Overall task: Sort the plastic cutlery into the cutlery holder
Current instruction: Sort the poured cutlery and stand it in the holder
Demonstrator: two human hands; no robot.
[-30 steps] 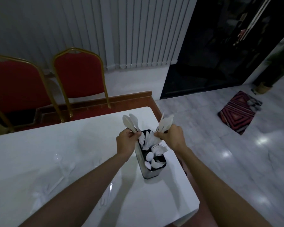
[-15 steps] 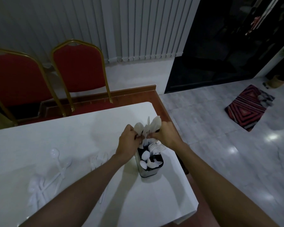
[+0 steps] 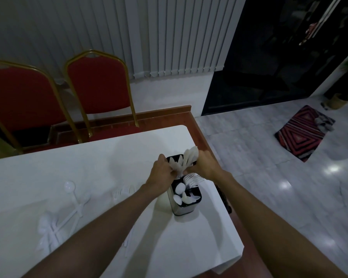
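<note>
A black-lined metal cutlery holder point(image 3: 182, 210) stands near the right end of the white table point(image 3: 100, 163). White spoons point(image 3: 179, 194) fill its near compartment and white forks point(image 3: 193, 178) its middle one. My left hand point(image 3: 162, 171) and my right hand point(image 3: 204, 164) meet over the far compartment, together gripping a bunch of white plastic cutlery point(image 3: 186, 160) that stands upright in it. Loose clear cutlery point(image 3: 68, 209) lies on the table at the left.
More clear forks point(image 3: 122, 192) lie left of my left forearm. Two red chairs with gold frames point(image 3: 96, 91) stand behind the table. The table's right edge is close beside the holder. A patterned rug point(image 3: 304, 131) lies on the tiled floor.
My hands, each holding its own bunch apart, came together into one bunch and lowered it into the holder's far compartment. The camera tilted slightly down.
</note>
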